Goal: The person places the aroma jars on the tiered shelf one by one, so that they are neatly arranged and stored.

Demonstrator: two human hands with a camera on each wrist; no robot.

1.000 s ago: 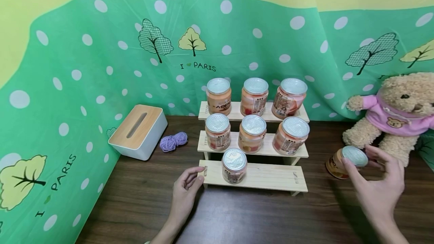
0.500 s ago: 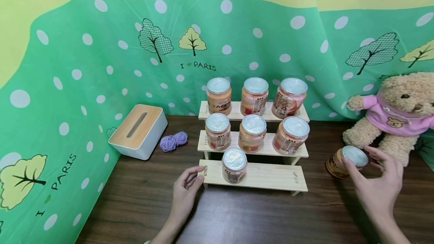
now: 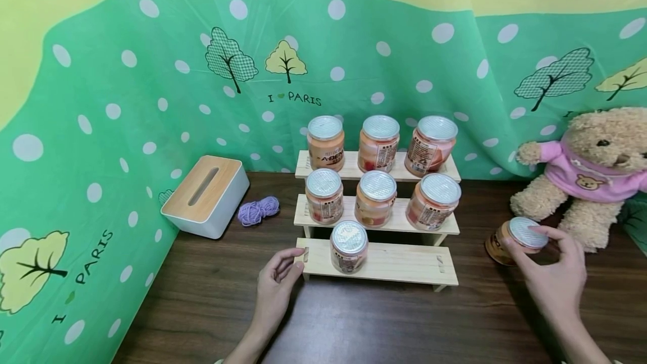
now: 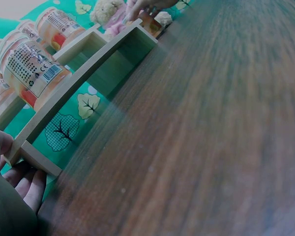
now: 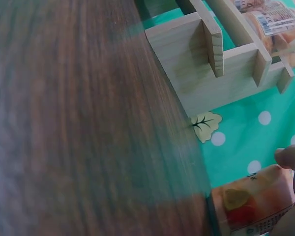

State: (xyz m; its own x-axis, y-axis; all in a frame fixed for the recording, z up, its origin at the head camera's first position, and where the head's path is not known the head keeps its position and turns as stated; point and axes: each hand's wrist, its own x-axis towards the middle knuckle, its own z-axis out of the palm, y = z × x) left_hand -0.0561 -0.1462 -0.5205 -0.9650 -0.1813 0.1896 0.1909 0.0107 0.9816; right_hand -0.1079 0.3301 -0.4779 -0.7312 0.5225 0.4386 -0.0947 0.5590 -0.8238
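Observation:
A three-step wooden display rack [image 3: 404, 265] bears glass jars with silver lids and fruit labels: three on the top step, three on the middle one, and a single jar [image 3: 349, 247] left of centre on the lowest. My left hand [image 3: 275, 282] pinches the left end of the lowest step; the left wrist view shows its fingers [image 4: 32, 187] around the end support. To the right of the rack, another jar [image 3: 509, 246] stands upright on the table. My right hand [image 3: 558, 277] grips it near its lid, thumb on the near left side and fingers at the right.
A teddy bear [image 3: 588, 184] in a pink top sits just behind the gripped jar. Left of the rack lie a purple yarn skein [image 3: 259, 210] and a white tissue box [image 3: 207, 195] with a wooden lid. A green dotted cloth [image 3: 283, 128] hangs behind the dark wooden table [image 3: 354, 324].
My right hand has moved slightly left and closed in around the jar by the bear. The left hand and the rack stay as they were.

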